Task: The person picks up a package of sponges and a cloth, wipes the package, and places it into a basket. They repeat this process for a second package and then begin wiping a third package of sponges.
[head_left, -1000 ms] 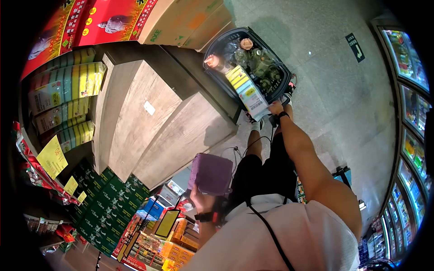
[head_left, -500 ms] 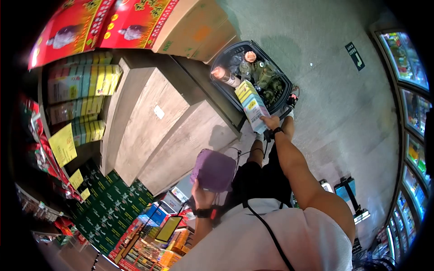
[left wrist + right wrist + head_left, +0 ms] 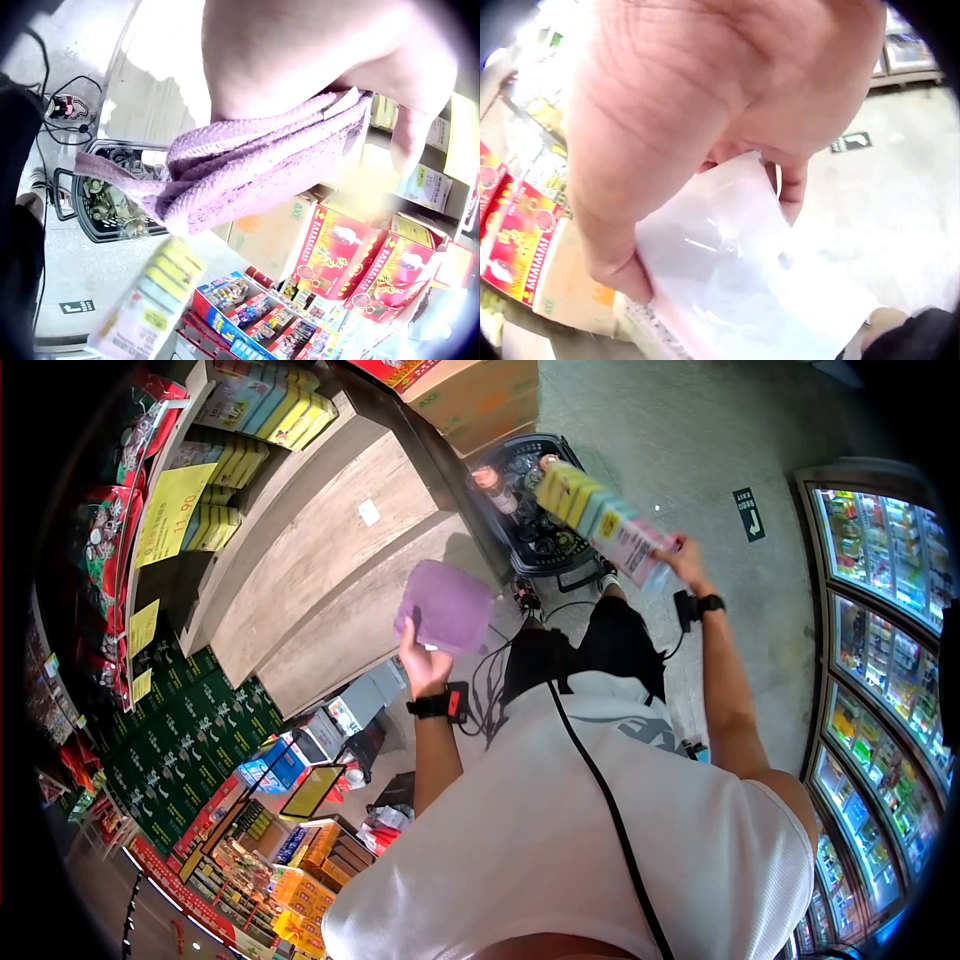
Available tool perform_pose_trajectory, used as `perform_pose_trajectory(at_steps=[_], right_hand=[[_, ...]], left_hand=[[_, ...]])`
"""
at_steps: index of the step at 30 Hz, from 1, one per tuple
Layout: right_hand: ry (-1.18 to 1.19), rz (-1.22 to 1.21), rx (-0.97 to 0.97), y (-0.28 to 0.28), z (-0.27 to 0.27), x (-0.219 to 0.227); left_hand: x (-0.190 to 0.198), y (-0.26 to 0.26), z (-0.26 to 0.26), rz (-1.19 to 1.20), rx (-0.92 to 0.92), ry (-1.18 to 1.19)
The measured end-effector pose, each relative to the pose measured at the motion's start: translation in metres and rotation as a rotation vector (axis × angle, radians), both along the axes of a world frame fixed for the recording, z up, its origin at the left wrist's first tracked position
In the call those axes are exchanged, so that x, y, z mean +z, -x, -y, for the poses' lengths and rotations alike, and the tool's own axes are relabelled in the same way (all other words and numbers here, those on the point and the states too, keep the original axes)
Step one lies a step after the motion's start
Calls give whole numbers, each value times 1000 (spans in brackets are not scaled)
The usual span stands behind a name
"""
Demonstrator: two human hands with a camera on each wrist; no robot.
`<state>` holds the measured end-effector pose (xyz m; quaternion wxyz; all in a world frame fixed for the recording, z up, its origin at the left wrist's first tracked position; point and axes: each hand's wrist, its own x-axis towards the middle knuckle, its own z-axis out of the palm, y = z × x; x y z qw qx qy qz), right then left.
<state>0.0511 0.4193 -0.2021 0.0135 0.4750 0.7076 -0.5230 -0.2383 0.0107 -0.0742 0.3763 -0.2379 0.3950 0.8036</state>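
My left hand [image 3: 425, 660] holds a folded purple cloth [image 3: 445, 606] in front of the wooden shelf; the left wrist view shows its stacked layers [image 3: 255, 165] under the palm. My right hand [image 3: 688, 565] pinches one end of a long plastic-wrapped pack [image 3: 600, 522] with yellow, blue and pink sections. In the right wrist view, thumb and fingers of the hand [image 3: 705, 135] grip the clear wrapper [image 3: 727, 247]. The pack's far end overlaps the dark basket [image 3: 548, 565] in the head view, above bottles and a pink-capped bottle [image 3: 494, 490]. Whether it touches them I cannot tell.
A stepped wooden shelf [image 3: 330, 530] stands at the left, with similar packs [image 3: 270, 405] on a rack beyond. Cardboard boxes [image 3: 480, 405] sit behind the basket. Glass-door coolers [image 3: 870, 630] line the right. Black cables [image 3: 490, 680] hang near the legs.
The pack has risen and swung right, away from beside the basket, in my right hand. My left hand has moved up in view with the purple cloth. The view has shifted.
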Motion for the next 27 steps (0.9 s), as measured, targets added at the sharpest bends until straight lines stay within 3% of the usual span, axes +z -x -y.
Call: perform_pose_trajectory(at_steps=[5,9,12,15,19,23,26,27], right_hand=[[-143,-245,209,36,-48,124],[-208,-511,386,75,-21,200],[-402,-824,582,95,19,205],[-644,-935,772,95,56,208],[-539,-1032,964,77,66,234],[-224,-1162,1208,73,68,261],[-23,-1086,1238,88,79,276],[73,-1025,1294,99,82,278]], left_hand=[[16,-5,-35,-159,-18,-50],[21,-52,-83,-252,120,-44],[33,-99,-130,-353,233,-59],[45,-132,-150,-407,407,-99],[65,-155,-141,-561,525,-69],[82,-190,-118,-580,738,88],[82,-212,-105,-556,797,76],[75,-215,-100,-591,788,-40]])
